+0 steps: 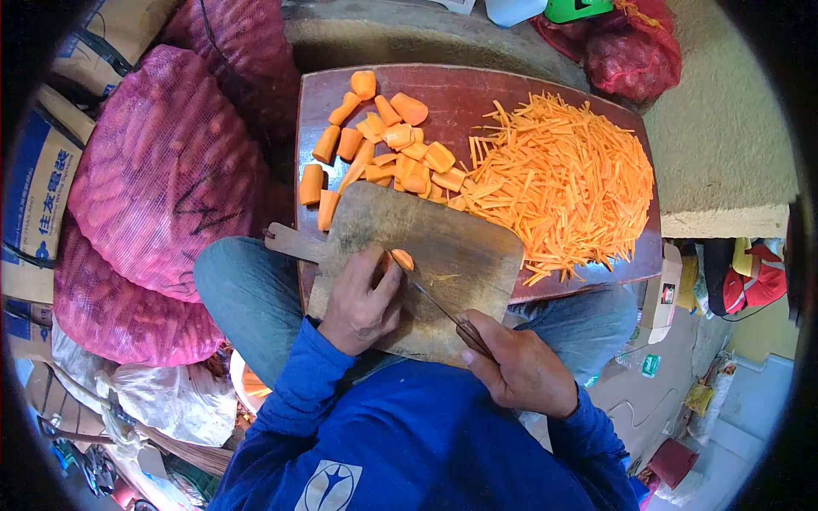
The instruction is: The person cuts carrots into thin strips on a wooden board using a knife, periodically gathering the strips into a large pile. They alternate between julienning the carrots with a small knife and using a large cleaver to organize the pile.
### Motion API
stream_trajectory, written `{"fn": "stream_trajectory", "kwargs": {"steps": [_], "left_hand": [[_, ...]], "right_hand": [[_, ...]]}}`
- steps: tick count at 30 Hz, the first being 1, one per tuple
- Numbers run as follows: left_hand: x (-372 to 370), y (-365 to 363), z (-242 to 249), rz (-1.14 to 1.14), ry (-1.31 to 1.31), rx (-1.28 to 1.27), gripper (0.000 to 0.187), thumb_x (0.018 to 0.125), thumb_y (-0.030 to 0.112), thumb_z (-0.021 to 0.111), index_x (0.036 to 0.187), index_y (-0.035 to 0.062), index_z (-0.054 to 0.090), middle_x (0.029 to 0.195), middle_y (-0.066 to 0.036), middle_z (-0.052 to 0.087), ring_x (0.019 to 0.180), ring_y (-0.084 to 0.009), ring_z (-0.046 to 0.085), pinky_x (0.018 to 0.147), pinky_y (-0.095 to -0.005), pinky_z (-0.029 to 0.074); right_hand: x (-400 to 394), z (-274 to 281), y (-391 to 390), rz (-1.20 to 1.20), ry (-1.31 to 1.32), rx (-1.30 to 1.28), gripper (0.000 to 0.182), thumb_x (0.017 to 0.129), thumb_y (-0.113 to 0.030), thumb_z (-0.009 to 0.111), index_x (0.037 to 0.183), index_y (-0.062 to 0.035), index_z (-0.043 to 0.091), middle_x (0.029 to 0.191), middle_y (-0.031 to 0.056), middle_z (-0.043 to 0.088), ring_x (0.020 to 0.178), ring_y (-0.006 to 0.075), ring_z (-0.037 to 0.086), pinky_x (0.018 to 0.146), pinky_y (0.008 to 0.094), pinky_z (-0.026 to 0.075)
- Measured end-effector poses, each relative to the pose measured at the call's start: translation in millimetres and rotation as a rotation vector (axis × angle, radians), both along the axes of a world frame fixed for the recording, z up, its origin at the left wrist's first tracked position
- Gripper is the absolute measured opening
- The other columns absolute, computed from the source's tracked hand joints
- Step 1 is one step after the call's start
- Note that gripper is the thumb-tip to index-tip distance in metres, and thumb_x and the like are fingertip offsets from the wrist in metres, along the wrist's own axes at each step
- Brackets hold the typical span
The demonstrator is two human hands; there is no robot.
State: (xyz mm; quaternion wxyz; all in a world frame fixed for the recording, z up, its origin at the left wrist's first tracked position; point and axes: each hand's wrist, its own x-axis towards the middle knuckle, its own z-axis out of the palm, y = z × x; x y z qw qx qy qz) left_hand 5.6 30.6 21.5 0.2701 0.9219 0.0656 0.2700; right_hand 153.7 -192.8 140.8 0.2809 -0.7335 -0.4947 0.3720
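Note:
My left hand (362, 298) is curled over a piece of carrot (401, 259) on the worn wooden cutting board (460, 243); most of the piece is hidden under the fingers. In my right hand (528, 366) is a knife (443, 308), held by its brown handle, its blade slanting up-left to the carrot. The board rests tilted at the edge of a reddish-brown table, its handle pointing left. Cut carrot chunks (349, 143) lie beyond the board, and a large heap of carrot strips (571, 183) covers the table's right side.
Pink mesh sacks (170, 179) are stacked on the left beside cardboard boxes (43, 196). A red net bag (635, 64) sits behind the table (486, 81) at upper right. White plastic bags (175, 400) lie at lower left. A concrete ledge (724, 217) runs along the right.

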Motion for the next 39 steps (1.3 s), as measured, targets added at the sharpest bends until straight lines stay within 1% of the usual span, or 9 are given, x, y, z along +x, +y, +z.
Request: {"fn": "stream_trajectory", "kwargs": {"steps": [3,5,12,14,20,23,27,33,39], "left_hand": [[0,0,0,-0.003,0.03,-0.002,0.056,0.073,0.001,0.081,0.127,-0.0026,0.069,0.129,-0.029,0.064,0.107,-0.0467,0.068,0.091,-0.0496,0.058],[0,0,-2,0.01,0.017,-0.007,0.056,0.074,0.002,0.082,0.128,-0.0027,0.069,0.131,-0.03,0.062,0.108,-0.047,0.069,0.092,-0.0491,0.059],[-3,2,-6,0.046,0.074,-0.06,0.052,0.077,0.0,0.08,0.128,-0.0035,0.069,0.137,-0.032,0.058,0.117,-0.0463,0.068,0.1,-0.0461,0.06],[2,2,-6,0.049,-0.029,-0.048,0.053,0.071,0.0,0.082,0.122,-0.003,0.067,0.128,-0.031,0.06,0.103,-0.046,0.067,0.087,-0.0482,0.058],[5,-6,1,0.026,-0.087,-0.012,0.048,0.072,0.0,0.08,0.118,-0.0026,0.069,0.124,-0.03,0.061,0.105,-0.0467,0.067,0.089,-0.0474,0.059],[6,-3,1,0.026,-0.077,0.02,0.049,0.071,0.002,0.08,0.119,-0.0019,0.069,0.122,-0.03,0.062,0.101,-0.0456,0.067,0.085,-0.0464,0.059],[9,-7,-3,0.052,-0.055,0.03,0.05,0.07,0.002,0.079,0.119,-0.0019,0.069,0.121,-0.03,0.062,0.097,-0.0444,0.068,0.081,-0.0461,0.059],[6,-5,-4,0.046,-0.055,0.062,0.05,0.07,0.001,0.078,0.119,-0.0029,0.069,0.121,-0.03,0.062,0.094,-0.0439,0.068,0.078,-0.0459,0.059],[9,-6,-8,0.05,-0.094,0.042,0.049,0.07,0.001,0.078,0.118,-0.0026,0.069,0.122,-0.031,0.063,0.095,-0.0441,0.068,0.079,-0.0468,0.059]], "right_hand": [[0,0,4,-0.008,0.009,-0.026,0.05,0.105,-0.02,0.065,0.143,0.0032,0.044,0.109,0.0305,0.072,0.091,0.0507,0.073,0.074,0.0536,0.061],[-2,-4,6,-0.032,-0.036,-0.004,0.052,0.103,-0.019,0.067,0.146,-0.0002,0.047,0.104,0.0257,0.074,0.087,0.0477,0.074,0.074,0.0522,0.06],[-4,-6,19,-0.032,0.008,-0.043,0.049,0.103,-0.02,0.067,0.143,-0.0002,0.047,0.106,0.0275,0.073,0.086,0.0485,0.073,0.073,0.0529,0.059],[-5,-7,19,-0.02,0.022,-0.049,0.049,0.102,-0.02,0.067,0.142,0.0002,0.048,0.105,0.028,0.073,0.084,0.049,0.072,0.071,0.0535,0.058],[-12,13,12,0.04,-0.088,0.054,0.044,0.103,-0.021,0.067,0.135,0.0013,0.046,0.102,0.0262,0.071,0.087,0.048,0.072,0.07,0.053,0.061],[-11,30,3,0.003,-0.021,-0.055,0.045,0.102,-0.021,0.068,0.136,0.0012,0.048,0.103,0.0267,0.072,0.086,0.0476,0.073,0.071,0.0525,0.062],[-7,10,-2,-0.077,-0.039,-0.002,0.046,0.103,-0.021,0.068,0.138,0.0006,0.048,0.102,0.0279,0.072,0.086,0.0492,0.072,0.071,0.0534,0.06],[10,-2,10,-0.073,0.14,-0.026,0.039,0.105,-0.019,0.065,0.137,-0.002,0.051,0.096,0.0306,0.07,0.088,0.0525,0.07,0.075,0.0552,0.056],[24,7,8,-0.056,0.227,-0.103,0.036,0.106,-0.025,0.065,0.135,-0.0054,0.054,0.097,0.0299,0.069,0.089,0.0487,0.072,0.076,0.0532,0.055]]}}
